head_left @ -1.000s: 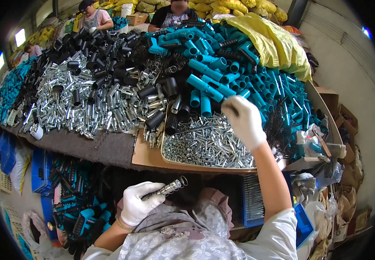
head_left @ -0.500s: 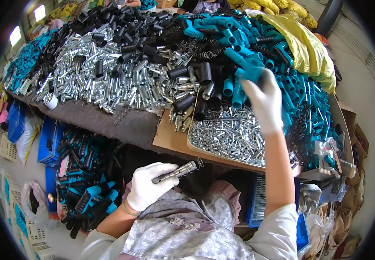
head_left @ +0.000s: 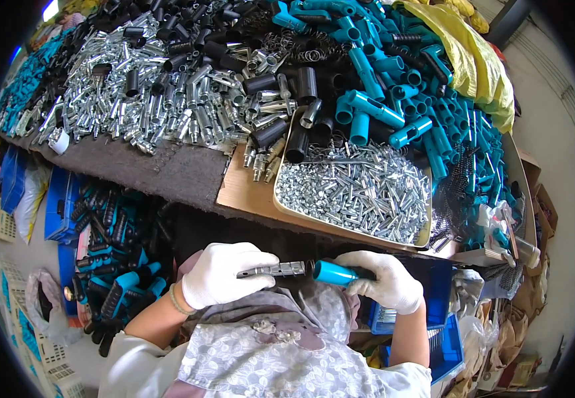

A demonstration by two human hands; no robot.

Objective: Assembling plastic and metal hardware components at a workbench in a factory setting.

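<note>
Both my hands wear white gloves and meet low in front of my apron. My left hand [head_left: 227, 275] is closed round a slotted metal shaft [head_left: 281, 268] that points to the right. A teal plastic tube [head_left: 332, 272] with a dark rear part is gripped in my right hand [head_left: 387, 280], its open mouth toward the shaft's tip. The spring at the shaft's end shows only as a thin dark shape by that mouth; whether shaft and tube touch I cannot tell. Ahead, a tray [head_left: 317, 219] holds small metal pins.
Silver metal parts [head_left: 148, 99], black sleeves [head_left: 307, 83] and teal tubes [head_left: 373, 109] are heaped on the table. Finished-looking teal-and-black handles [head_left: 118, 278] lie below at left. Blue bins [head_left: 443, 345] stand at lower right, and a yellow sack [head_left: 473, 63] drapes the far right.
My right hand has come down from the teal heap with a teal tube and now faces the shaft. My left hand still holds the shaft. The view has shifted slightly.
</note>
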